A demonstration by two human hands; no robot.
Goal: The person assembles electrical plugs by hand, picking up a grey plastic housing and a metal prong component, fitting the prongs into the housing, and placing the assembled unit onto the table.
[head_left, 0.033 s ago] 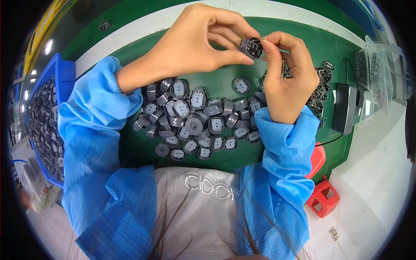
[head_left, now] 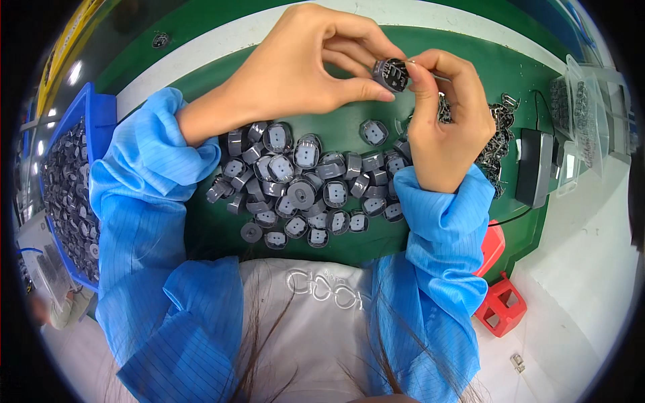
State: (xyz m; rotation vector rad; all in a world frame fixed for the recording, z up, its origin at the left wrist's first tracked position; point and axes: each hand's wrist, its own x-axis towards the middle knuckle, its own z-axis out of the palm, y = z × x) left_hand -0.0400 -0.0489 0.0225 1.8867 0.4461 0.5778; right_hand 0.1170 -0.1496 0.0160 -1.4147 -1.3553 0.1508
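Between the thumb and fingers of my left hand (head_left: 316, 64) is a small round dark plastic housing (head_left: 391, 74), its open side with inner ribs turned toward the right. My right hand (head_left: 447, 111) pinches thumb and forefinger together at the housing's right edge; a tiny shiny bit shows at the fingertips, too small to name. Below both hands, many similar grey-black housings (head_left: 302, 195) lie heaped on the green mat (head_left: 218, 245). One housing (head_left: 373, 133) sits apart from the heap. A pile of small shiny metal pieces (head_left: 497, 138) lies beside my right hand, partly behind it.
At the left stands a blue bin (head_left: 101, 124) full of dark housings. A black box (head_left: 534, 168) with a cable and a clear plastic container (head_left: 584, 107) are at the right. A red plastic stool (head_left: 500, 305) is below the table's right side. A white strip (head_left: 208, 50) curves along the back.
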